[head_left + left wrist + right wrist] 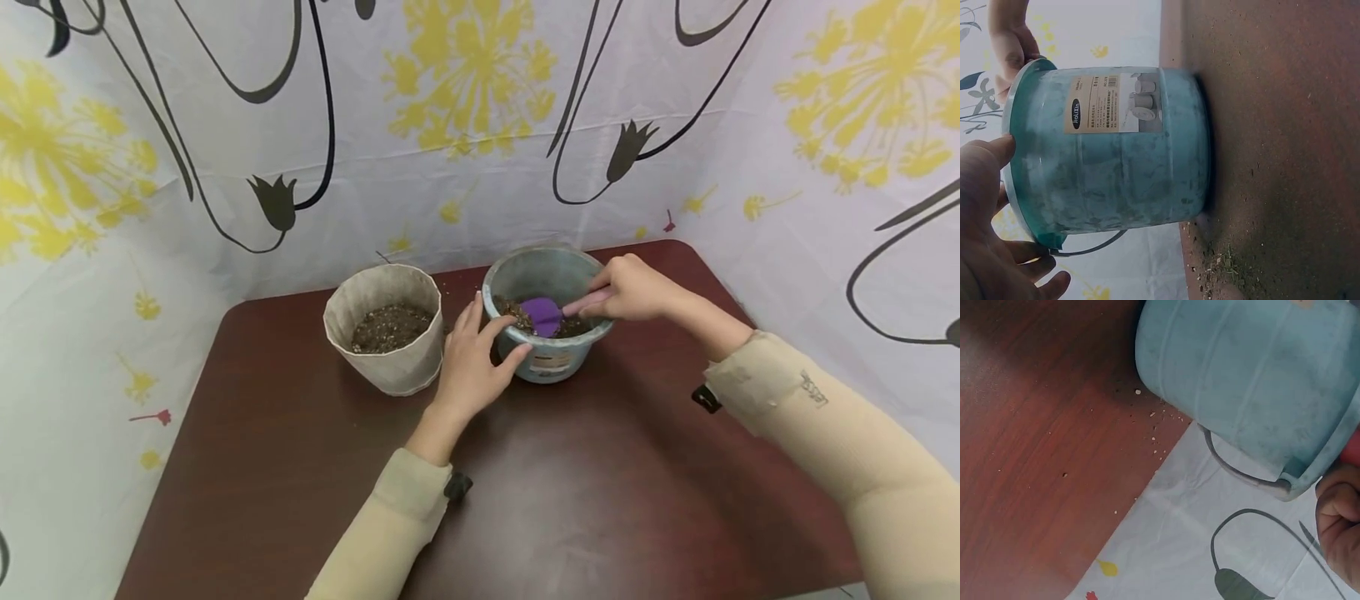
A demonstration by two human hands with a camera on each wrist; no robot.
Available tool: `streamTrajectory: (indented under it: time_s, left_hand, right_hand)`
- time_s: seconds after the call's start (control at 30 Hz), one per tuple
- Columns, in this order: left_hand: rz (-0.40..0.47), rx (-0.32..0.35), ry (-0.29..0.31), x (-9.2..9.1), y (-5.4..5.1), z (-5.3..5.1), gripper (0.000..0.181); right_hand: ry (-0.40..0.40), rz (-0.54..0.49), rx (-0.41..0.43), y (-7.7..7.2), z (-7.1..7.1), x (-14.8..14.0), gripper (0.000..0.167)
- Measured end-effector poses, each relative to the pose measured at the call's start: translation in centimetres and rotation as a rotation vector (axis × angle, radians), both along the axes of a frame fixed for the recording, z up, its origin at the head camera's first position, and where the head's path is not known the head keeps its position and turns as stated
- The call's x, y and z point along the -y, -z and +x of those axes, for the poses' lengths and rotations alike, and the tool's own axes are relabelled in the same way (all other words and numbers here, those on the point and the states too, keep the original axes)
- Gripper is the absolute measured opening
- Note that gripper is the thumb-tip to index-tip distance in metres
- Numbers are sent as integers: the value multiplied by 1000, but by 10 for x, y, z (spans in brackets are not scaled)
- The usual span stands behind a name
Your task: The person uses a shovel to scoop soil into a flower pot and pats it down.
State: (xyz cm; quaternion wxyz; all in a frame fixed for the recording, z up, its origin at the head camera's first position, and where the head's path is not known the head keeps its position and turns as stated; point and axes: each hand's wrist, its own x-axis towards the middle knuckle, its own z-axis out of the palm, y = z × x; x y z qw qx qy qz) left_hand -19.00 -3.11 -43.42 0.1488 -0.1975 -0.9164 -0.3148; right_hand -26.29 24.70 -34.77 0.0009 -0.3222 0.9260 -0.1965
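Observation:
A blue-green plastic bucket (551,365) with a paper label (1113,104) stands on the table, holding dark soil (576,327). My left hand (472,362) holds its near left rim, thumb outside and forefinger over the edge, the other fingers spread along the side. In my right hand (626,290) is the pink handle of a small trowel (542,317); its purple blade lies on the soil inside the bucket. The right wrist view shows curled fingers (1341,512) at the rim; the blade is hidden there.
Left of the bucket stands a whitish pot (405,371) part filled with soil. Crumbs of soil (1216,265) lie on the dark red-brown table (300,492). The bucket's wire handle (1238,472) hangs down behind. A patterned cloth (465,200) borders the table's back and sides.

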Motion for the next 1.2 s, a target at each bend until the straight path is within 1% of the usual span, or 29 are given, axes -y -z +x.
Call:
streamTrajectory:
  time_s: [0.07,0.13,0.3,0.4,0.47,0.6,0.77,0.83,0.93,1.03,1.13,1.2]
  left_hand:
    - [-3,-14,-7,0,1,1,49]
    - [-7,-31,-14,1,2,2,50]
    - [-5,-87,-21,2,4,5,49]
    - [-4,-113,-24,4,3,6,49]
    - [-11,-123,-28,5,4,6,48]
    - [-6,-128,-32,10,4,8,47]
    - [-16,-152,-21,14,5,9,45]
    - [-24,-162,-16,14,5,9,45]
    - [-28,-169,-12,14,6,9,45]
    - [-29,-162,-3,13,5,8,45]
    - [-29,-149,25,11,3,7,45]
    - [-27,-145,48,10,0,6,46]
  right_hand:
    - [31,-29,28,1,1,-1,16]
    - [58,-44,52,0,1,-1,15]
    - [96,-51,78,-6,3,-4,14]
    - [126,-69,91,-10,4,-8,16]
    - [155,-92,121,-12,5,-11,19]
    - [219,-138,169,-13,7,-18,28]
    - [263,-217,180,-10,13,-29,27]
    - [277,-257,199,-9,16,-33,26]
    - [288,-293,220,-5,19,-37,25]
    - [290,-307,228,-3,22,-40,26]
    - [296,-316,237,-2,24,-43,24]
    - [306,-322,239,-2,25,-44,23]
